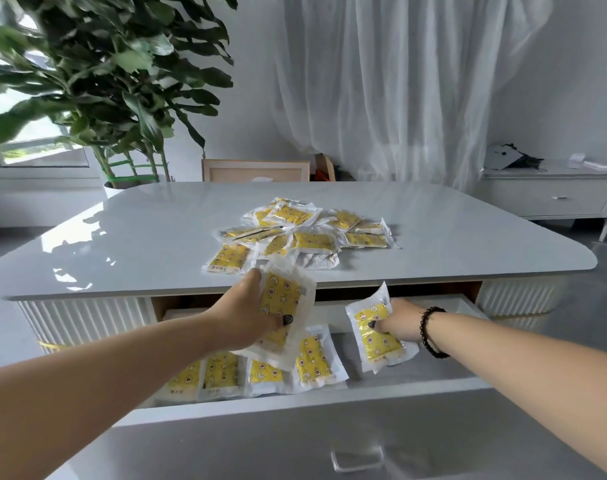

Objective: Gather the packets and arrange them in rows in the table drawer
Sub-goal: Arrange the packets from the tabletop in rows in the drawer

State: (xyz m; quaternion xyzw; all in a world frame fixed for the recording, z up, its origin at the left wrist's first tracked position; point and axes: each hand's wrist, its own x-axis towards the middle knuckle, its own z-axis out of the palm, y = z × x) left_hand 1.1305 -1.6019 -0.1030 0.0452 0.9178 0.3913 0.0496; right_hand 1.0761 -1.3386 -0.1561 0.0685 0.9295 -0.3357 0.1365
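Observation:
A loose pile of yellow-and-white packets (305, 230) lies on the glossy grey table top (156, 237). Below it the table drawer (416, 379) stands pulled out, with a row of several packets (260, 372) along its front left. My left hand (246, 317) grips a small stack of packets (283, 306) above the drawer's left half. My right hand (399, 318) pinches one packet (376, 334), held tilted over the drawer's middle. The right part of the drawer floor is bare grey.
The white drawer front with a clear handle (357, 459) is nearest to me. A large potted plant (104, 81) stands behind the table's left corner, a chair back (255, 170) beyond the far edge, a white sideboard (551, 195) at the right.

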